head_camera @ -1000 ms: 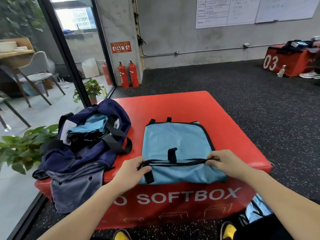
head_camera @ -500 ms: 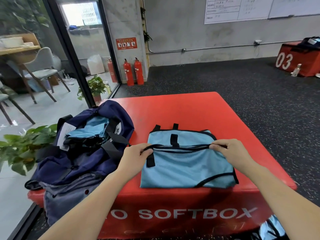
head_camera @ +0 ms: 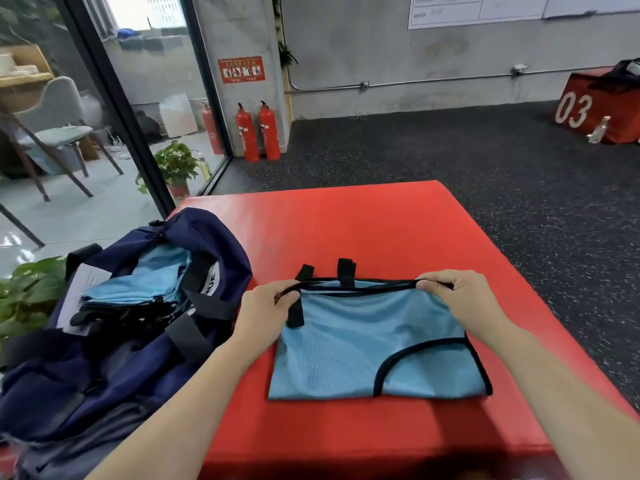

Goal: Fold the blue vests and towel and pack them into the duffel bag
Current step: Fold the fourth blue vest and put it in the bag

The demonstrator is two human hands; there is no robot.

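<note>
Since a moment ago, both my hands have carried the near hem of the blue vest [head_camera: 374,344] away from me and up to its far edge, so it now lies doubled on the red soft box [head_camera: 363,226], its black straps poking out past the top

Working from the left: the navy duffel bag [head_camera: 114,344] slumps open at the box's left edge, partly hanging over the side, with folded blue vests [head_camera: 138,289] already stacked in its mouth. Its black handle straps [head_camera: 204,299] flop across the opening, and I judge they could snag this vest when I slide it in. The bag could also tip off the edge if I push hard against it

My left hand [head_camera: 266,310] pinches the vest's black-trimmed edge at the upper left corner, fingers curled round it. My right hand [head_camera: 460,299] pinches the same edge at the upper right. The mesh looks slippery and limp; if I let go unevenly the top layer may slide back or skew, and the loose straps could spoil the next fold

Further right, bare red surface, then dark speckled floor and another red box marked 03 [head_camera: 588,105] well apart. Two fire extinguishers [head_camera: 258,131] stand by the far wall. I see no towel from here
</note>
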